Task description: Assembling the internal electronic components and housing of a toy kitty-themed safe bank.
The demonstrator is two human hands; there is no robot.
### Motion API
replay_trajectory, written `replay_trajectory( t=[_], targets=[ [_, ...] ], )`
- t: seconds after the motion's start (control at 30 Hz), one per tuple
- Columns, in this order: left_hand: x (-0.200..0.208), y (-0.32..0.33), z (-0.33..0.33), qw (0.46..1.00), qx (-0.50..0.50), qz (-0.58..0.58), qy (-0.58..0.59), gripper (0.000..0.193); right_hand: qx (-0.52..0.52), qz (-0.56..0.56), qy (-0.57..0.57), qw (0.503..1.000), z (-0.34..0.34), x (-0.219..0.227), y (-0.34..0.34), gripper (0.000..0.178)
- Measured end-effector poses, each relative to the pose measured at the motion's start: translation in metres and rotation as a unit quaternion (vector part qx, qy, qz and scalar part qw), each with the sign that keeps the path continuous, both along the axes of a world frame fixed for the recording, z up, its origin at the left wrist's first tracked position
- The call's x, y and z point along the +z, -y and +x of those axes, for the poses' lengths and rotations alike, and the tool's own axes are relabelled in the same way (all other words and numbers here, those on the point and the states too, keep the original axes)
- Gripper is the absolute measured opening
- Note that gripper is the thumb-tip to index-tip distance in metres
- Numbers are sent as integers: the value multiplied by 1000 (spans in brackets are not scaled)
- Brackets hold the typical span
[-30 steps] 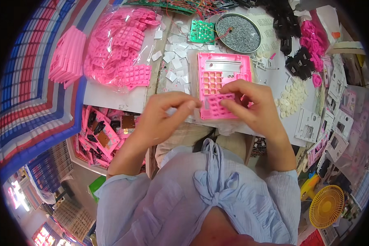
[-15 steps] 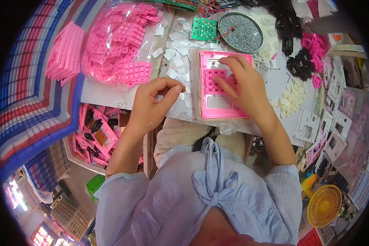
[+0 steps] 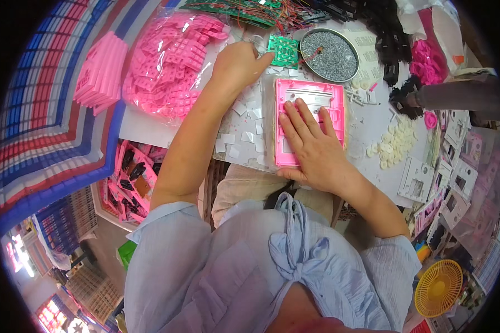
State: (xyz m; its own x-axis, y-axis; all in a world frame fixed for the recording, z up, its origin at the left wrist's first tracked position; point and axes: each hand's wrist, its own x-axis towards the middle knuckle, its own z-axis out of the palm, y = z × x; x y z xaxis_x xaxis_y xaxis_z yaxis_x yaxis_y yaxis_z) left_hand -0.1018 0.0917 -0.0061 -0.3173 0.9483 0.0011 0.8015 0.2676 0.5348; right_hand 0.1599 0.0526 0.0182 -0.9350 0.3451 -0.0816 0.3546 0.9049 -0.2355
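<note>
A pink plastic casing [image 3: 281,89] with a pale inner face and slots lies in front of me on a wrapped block. My right hand [image 3: 316,150] rests flat across its lower part, fingers spread, covering the area where the pink keypad sheet sat. Farther off to the left, my left hand [image 3: 239,65] reaches over the table. Its thumb tip is at the left edge of a green circuit board [image 3: 284,51]; whether it touches cannot be made out. The left fingers bend downward and are mostly hidden. Small white squares [image 3: 248,136] lie scattered under and beside the left arm.
A round tin of small grey metal parts [image 3: 329,55] stands beyond the casing. A clear bag of pink keypads [image 3: 166,66] and stacked pink panels [image 3: 100,72] are left. Cream pieces [image 3: 394,144] and black parts [image 3: 391,44] lie right. Wires [image 3: 289,16] tangle at the back.
My left hand has moved forward and right, from beside the casing to the circuit board. My right hand has come down and flattened over the casing, hiding the keypad sheet.
</note>
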Motion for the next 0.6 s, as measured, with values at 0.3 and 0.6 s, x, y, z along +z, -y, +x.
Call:
replay_trajectory(
  t=[0.3, 0.6],
  targets=[
    [-22, -5, 9, 985, 60, -17, 160, 45, -6, -12, -27, 1000, 1, -3, 2, 103],
    [75, 30, -5, 929, 76, 361, -12, 19, -125, -490, -310, 805, 8, 18, -44, 61]
  ],
)
